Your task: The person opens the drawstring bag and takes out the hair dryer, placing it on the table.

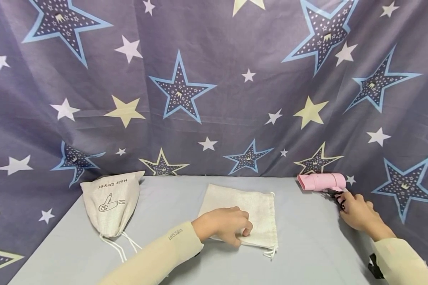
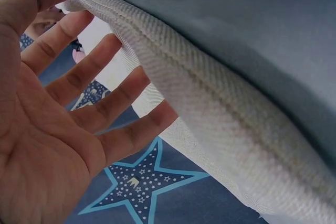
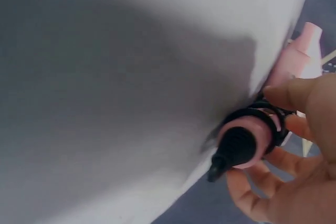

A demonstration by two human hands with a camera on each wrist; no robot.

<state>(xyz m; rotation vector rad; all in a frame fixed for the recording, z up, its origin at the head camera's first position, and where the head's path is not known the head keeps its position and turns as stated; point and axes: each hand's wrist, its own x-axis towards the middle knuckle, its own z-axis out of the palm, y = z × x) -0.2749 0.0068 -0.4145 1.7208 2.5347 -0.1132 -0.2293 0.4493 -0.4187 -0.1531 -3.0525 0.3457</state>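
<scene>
A flat cream drawstring bag (image 1: 256, 209) lies in the middle of the table. My left hand (image 1: 226, 225) is over its near edge, thumb and fingertips on the cloth; in the left wrist view the seamed edge (image 2: 210, 95) rises between thumb and fingers. At the far right, a pink hair dryer (image 1: 321, 181) lies on its side, nozzle pointing left. Its handle (image 3: 244, 140), wound with black cord, is in the grip of my right hand (image 1: 360, 211), thumb on one side and fingers curled round the other.
A second cream bag (image 1: 110, 202), printed with a hair dryer drawing, lies at the left with its white cords trailing toward me. A dark star-patterned curtain (image 1: 214, 130) hangs behind the grey table (image 1: 171, 206) and along its sides.
</scene>
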